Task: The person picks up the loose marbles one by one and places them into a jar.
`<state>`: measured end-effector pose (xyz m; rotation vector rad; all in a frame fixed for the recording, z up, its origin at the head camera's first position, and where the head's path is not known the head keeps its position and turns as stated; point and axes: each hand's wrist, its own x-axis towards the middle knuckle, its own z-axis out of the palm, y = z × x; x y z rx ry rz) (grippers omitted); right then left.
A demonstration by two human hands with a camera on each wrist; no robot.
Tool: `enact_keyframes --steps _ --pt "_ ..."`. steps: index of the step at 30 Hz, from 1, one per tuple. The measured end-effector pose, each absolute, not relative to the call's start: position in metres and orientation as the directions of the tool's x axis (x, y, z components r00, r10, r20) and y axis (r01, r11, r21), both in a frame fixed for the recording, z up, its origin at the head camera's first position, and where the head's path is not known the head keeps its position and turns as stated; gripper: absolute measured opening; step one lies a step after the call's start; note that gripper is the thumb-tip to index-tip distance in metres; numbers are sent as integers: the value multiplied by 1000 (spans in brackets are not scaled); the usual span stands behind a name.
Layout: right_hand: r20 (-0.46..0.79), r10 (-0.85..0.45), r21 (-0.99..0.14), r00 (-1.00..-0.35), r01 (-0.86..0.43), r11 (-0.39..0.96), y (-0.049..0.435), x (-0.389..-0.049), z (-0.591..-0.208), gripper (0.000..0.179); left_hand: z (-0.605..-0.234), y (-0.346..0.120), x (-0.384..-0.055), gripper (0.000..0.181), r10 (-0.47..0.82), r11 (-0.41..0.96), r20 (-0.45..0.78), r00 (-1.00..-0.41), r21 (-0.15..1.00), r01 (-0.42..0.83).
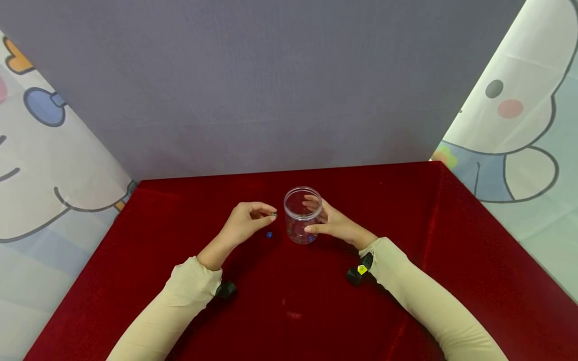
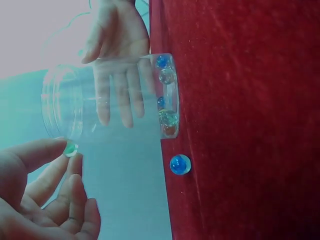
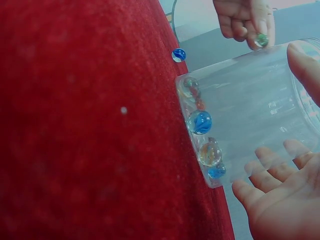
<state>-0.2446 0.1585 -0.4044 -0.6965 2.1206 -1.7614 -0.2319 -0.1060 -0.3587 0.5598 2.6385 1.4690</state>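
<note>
My left hand (image 1: 244, 220) pinches a green glass marble (image 2: 71, 148) between thumb and fingertips, at the left side of a clear plastic jar (image 1: 301, 216) and near its rim height. The jar stands upright and open-topped on the red cloth. My right hand (image 1: 336, 220) holds it from the right, thumb in front and fingers around the far side. Several marbles lie on the jar's bottom, among them a blue one (image 3: 201, 122) and a clear one (image 3: 210, 152). Outside, a single blue marble (image 1: 269, 234) rests on the cloth just left of the jar.
Red velvet cloth (image 1: 289, 281) covers the table. A grey wall panel (image 1: 280, 90) rises behind its back edge. Cartoon-printed curtains (image 1: 510, 125) hang at both sides. Each wrist carries a small black camera (image 1: 227, 290).
</note>
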Motion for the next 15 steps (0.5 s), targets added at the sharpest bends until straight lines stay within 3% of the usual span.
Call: enact_keyframes --steps 15 --pt "68 -548 -976 -834 -168 135 159 -244 -406 84 -350 -92 -231 18 309 401 234 -922 847 350"
